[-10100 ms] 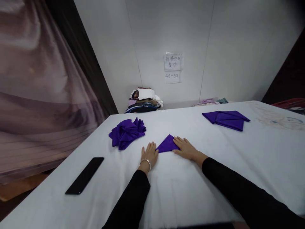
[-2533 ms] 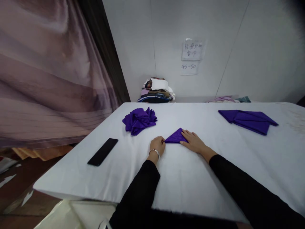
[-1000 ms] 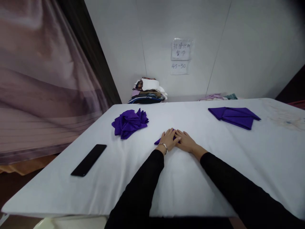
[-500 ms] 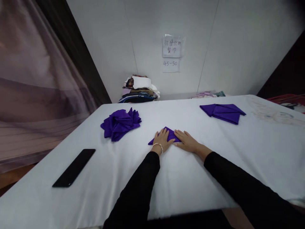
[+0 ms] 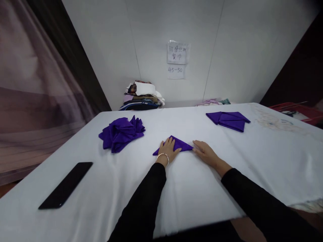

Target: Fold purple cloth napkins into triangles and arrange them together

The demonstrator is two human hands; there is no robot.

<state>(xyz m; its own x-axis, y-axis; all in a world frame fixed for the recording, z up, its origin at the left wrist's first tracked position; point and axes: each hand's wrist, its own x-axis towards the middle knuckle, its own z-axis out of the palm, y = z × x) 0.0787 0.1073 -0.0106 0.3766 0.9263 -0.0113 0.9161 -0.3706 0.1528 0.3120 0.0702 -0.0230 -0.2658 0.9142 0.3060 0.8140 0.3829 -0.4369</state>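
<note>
A purple cloth napkin [image 5: 182, 145], folded into a flat triangle, lies in the middle of the white-covered table. My left hand [image 5: 168, 150], with a bracelet at the wrist, rests flat across its left part, fingers spread. At the triangle's right corner is my right hand [image 5: 205, 153], its fingers stretched out and the thumb close to the tip; whether it touches the cloth I cannot tell. Farther back on the right lies another folded purple napkin [image 5: 230, 121]. On the left sits a loose heap of purple napkins [image 5: 122, 132] with pleated edges.
A flat black slab like a phone [image 5: 66, 185] lies at the front left of the white tablecloth [image 5: 202, 195]. Behind the table are stacked clothes [image 5: 143, 94] and a wall with handwritten paper signs [image 5: 177, 58]. A red basket [image 5: 300, 112] stands at the far right.
My right hand has slid off the triangle to its right corner, uncovering that side. My left hand stays on the cloth. The whole view has shifted slightly.
</note>
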